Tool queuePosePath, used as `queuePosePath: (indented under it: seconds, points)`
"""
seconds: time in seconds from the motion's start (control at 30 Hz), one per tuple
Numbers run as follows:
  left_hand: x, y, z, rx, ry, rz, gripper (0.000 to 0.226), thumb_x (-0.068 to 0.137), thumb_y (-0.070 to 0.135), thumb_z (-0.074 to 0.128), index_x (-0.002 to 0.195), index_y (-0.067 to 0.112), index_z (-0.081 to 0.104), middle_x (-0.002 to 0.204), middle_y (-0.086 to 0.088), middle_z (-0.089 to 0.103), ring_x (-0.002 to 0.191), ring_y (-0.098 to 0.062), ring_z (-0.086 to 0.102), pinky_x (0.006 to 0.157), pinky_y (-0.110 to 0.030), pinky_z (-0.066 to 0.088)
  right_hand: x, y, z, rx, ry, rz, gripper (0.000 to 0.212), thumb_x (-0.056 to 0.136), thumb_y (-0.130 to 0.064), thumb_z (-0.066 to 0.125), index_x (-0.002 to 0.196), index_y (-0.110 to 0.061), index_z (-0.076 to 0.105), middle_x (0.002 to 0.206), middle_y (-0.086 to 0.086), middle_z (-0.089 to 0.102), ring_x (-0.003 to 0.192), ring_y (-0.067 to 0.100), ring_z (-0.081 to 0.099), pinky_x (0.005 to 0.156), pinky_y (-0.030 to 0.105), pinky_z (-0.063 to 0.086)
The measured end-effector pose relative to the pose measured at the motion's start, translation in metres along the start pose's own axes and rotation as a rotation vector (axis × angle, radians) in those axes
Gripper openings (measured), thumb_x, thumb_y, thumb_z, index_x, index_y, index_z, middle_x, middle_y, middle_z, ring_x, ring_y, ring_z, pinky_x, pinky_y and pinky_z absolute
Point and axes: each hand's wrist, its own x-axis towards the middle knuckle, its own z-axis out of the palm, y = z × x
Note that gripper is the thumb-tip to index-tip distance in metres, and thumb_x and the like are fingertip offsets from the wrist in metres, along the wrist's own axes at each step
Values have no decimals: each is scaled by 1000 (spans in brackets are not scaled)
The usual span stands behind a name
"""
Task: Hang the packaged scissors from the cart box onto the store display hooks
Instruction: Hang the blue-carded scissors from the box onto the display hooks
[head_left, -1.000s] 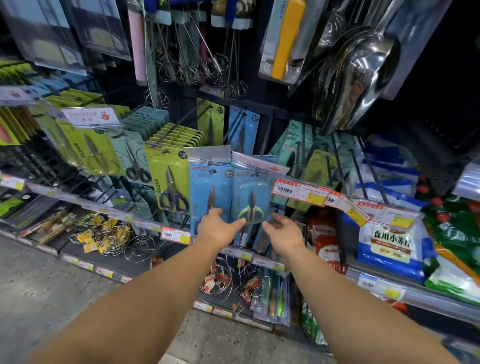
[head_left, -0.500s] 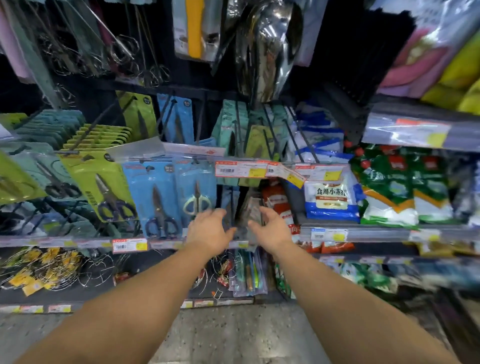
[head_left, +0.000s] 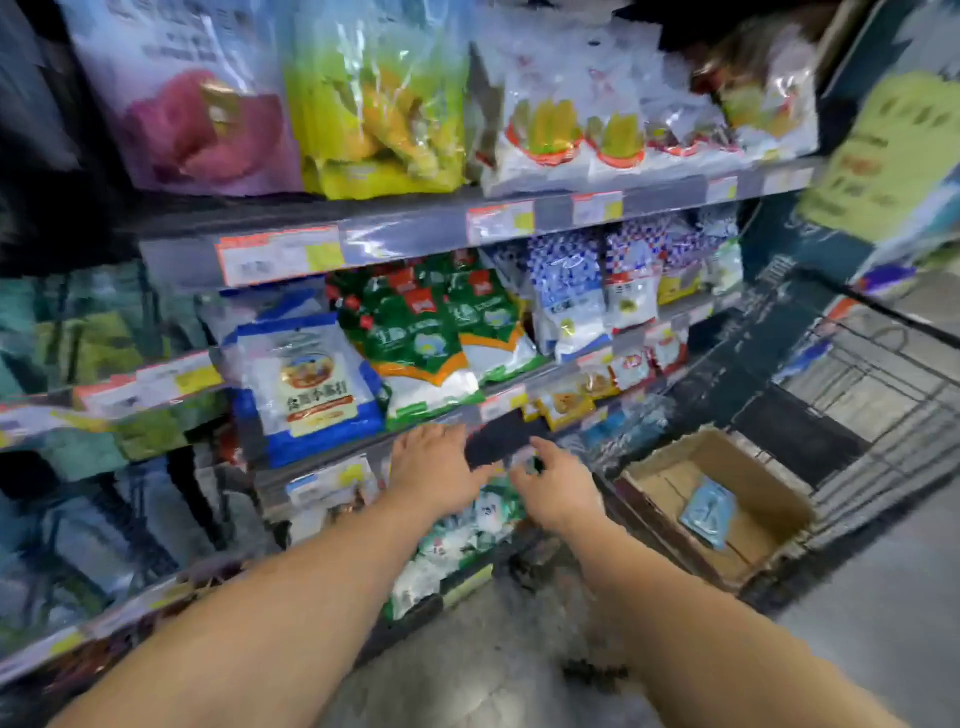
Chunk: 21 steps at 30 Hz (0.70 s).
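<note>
both arms out in front of the shelves. my left hand (head_left: 436, 470) is flat, fingers relaxed, nothing in it, just under the shelf edge (head_left: 363, 447) by the blue-white bag (head_left: 311, 384). right hand (head_left: 558, 486) loosely spread, empty too, beside the left w/ a small gap. frame's blurry. cardboard box (head_left: 769, 499) sits in the wire cart (head_left: 893, 395) at right; one blue scissors pack (head_left: 707, 510) lies flat on the box floor, well apart from both hands.
</note>
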Motion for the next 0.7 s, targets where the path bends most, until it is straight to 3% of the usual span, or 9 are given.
queuePosePath:
  seconds: [0.13,0.3,0.7]
  points:
    - [33,122,19,36,-81,134,76,85,71,44,148,29,34,157,-5,30,143,-30,26,117,-48,20,9,92,-71,-74,79,103,58,90,-56,46,141,-28,42,135,7,54,121,29,52,97,39,48]
    - [55,235,38,127,-129,305,75,85,74,39,146,32,35,156,-6,29,143,-32,24,117,-49,18,6,182,-130,-108,141,197,59,93,-52,45,145,-25,39,146,11,44,133,31,41,108,36,37]
    - [145,382,109,211,-280,527,73,88,66,44,149,28,32,159,-3,23,146,-28,18,118,-46,17,52,332,-180,52,227,565,65,88,-55,51,146,-31,36,146,6,42,133,28,42,108,36,37]
